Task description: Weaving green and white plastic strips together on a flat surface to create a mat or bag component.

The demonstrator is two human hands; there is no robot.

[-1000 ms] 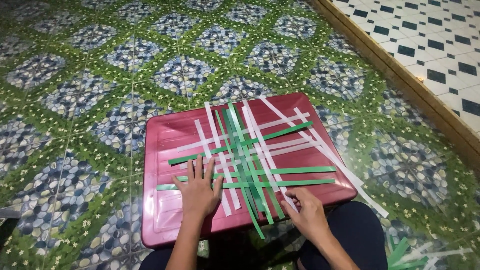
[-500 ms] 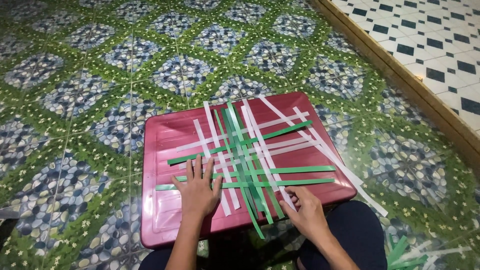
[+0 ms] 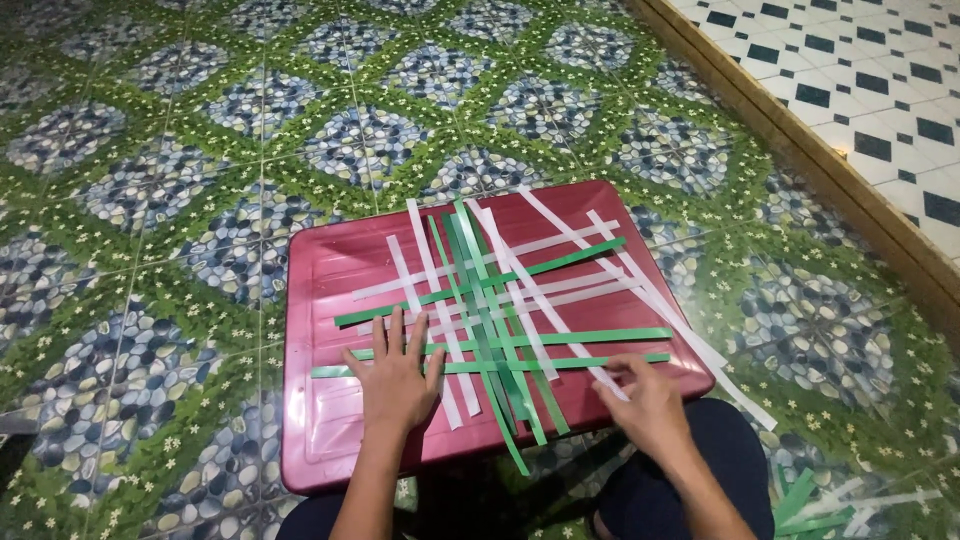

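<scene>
Lid: a dark red, rectangular plastic lid [image 3: 330, 300] is laid flat on the floor and used as a board; nothing is contained in it, strips are only laid across its top.
Strips: green and white paper strips [image 3: 500, 320] are spread over the lid in a loose crossed lattice; several run lengthwise away from the person, others are laid across them; some ends are seen past the near and right edges of the lid.
Left hand: the left hand [image 3: 398, 378] is pressed palm down on the lid, fingers [image 3: 395, 330] spread flat and wide over the left ends of the cross strips; nothing is gripped.
Right hand: the right hand [image 3: 650, 400] is held at the near right edge of the lid, fingers [image 3: 612, 368] curled and pinched on the end of a white strip [image 3: 560, 320].
Floor: a tiled floor [image 3: 150, 180] patterned with pebbles and green leaves is seen around the lid; a wooden sill [image 3: 800, 130] and black-and-white tiles [image 3: 880, 70] are seen at the right.
Spare strips: more green and white strips [image 3: 830, 500] are lain on the floor beside the right knee [image 3: 700, 460].
</scene>
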